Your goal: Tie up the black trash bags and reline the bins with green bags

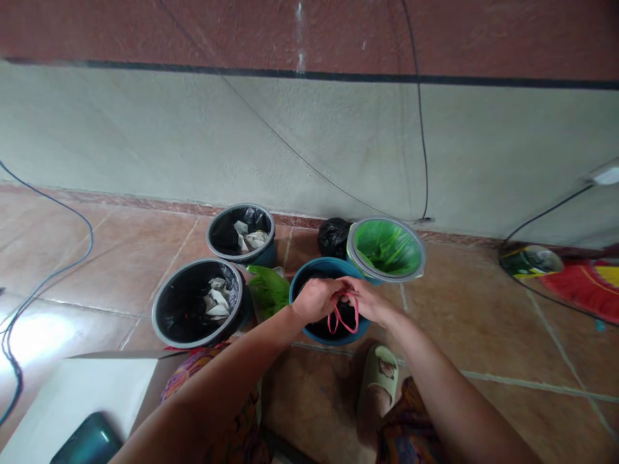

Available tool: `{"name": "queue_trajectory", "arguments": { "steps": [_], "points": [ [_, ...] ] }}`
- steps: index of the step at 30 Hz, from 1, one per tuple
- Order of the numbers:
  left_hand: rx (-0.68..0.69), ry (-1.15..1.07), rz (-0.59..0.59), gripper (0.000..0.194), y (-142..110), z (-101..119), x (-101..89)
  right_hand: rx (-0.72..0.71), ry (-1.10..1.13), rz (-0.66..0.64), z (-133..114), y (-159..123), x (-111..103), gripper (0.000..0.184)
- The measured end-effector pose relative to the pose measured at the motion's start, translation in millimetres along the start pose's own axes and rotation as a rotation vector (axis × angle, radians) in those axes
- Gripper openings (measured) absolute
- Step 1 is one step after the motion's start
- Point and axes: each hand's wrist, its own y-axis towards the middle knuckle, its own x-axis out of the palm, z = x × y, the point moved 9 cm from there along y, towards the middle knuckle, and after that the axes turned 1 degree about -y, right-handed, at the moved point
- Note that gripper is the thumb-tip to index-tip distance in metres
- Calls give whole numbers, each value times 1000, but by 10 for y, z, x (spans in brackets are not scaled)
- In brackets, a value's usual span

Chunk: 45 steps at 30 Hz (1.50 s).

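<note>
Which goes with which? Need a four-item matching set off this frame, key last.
1. pink cord
2. green-lined bin
3. slipper
4. teal object

A. pale yellow, with a brown picture
B. on the white surface, lower left
C. at the left hand and right hand
D. grey-rimmed

Pairs: 1-C, 2-D, 3-A, 4-B
</note>
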Motion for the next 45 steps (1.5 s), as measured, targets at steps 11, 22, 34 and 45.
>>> {"name": "queue_trajectory", "arguments": {
  "steps": [11,22,34,45],
  "points": [
    [-42,21,102,16,-45,-12,80,332,457,10,245,-41,121,18],
    [-95,-302,368,13,3,-164,-160,251,657,-67,301,-83,104,30],
    [-128,-171,257,19,-10,-154,-238,90,-550,199,-82,-12,-301,19],
    [-372,76,114,21,-69,-444,-315,427,-508,34,392,-213,-446,34]
  ]
}}
